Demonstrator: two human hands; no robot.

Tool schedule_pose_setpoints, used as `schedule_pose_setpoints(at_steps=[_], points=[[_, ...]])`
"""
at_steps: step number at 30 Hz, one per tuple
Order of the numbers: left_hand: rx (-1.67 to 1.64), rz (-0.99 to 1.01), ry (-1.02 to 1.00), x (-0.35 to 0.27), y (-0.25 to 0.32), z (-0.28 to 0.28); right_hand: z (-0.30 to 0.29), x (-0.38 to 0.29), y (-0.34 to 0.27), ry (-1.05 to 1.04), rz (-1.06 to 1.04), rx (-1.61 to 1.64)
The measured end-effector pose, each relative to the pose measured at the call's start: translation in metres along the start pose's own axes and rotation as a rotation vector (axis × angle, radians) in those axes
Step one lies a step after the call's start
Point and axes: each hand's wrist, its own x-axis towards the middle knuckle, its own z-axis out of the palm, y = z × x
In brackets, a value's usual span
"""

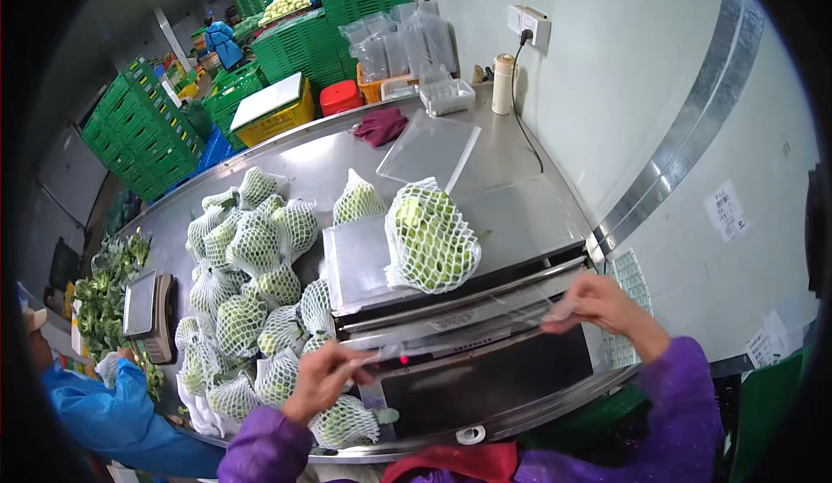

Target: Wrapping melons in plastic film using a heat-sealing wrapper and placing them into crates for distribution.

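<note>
My left hand [330,374] and my right hand [593,307] each pinch a thin sheet of clear plastic film [478,320], stretched between them. The film spans the front of a metal film-wrapping machine [494,379], where a small red light glows. Beyond it, a light-green vegetable in a white foam net [432,236] lies on the machine's metal plate [357,268]. Several netted vegetables [257,242] are heaped left of the machine, close to my left hand. Another netted one [357,200] stands just behind the plate.
A weighing scale [151,317] and leafy vegetables [107,294] sit far left, near a co-worker's blue sleeve [123,411]. Further back are a maroon cloth [382,125], a clear sheet [429,148], a beige flask [503,85] and a power cord [517,99]. A white wall [624,86] bounds the right.
</note>
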Motion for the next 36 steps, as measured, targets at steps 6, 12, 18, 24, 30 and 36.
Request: schedule_pose_setpoints(at_steps=[6, 12, 18, 24, 30, 36], points=[[0.179, 0.79, 0.255, 0.058, 0.11, -0.033, 0.037, 0.027, -0.114, 0.051, -0.843, -0.133], [1.206, 0.738, -0.152, 0.165, 0.044, -0.071, -0.001, 0.178, -0.075, -0.119, -1.03, -1.608], [1.233, 0.583, -0.321, 0.186, -0.009, -0.065, -0.024, 0.213, -0.025, -0.232, -0.676, -1.713], [0.649, 0.491, -0.281, 0.214, -0.043, -0.008, -0.013, 0.225, 0.007, -0.558, -0.364, -0.954], [0.565, 0.591, -0.208, 0.21, -0.047, 0.008, -0.003, 0.199, 0.015, -0.464, -0.539, -1.1], [0.485, 0.582, -0.201, 0.193, -0.059, 0.013, 0.007, 0.163, 0.027, -0.255, -0.436, -1.001]])
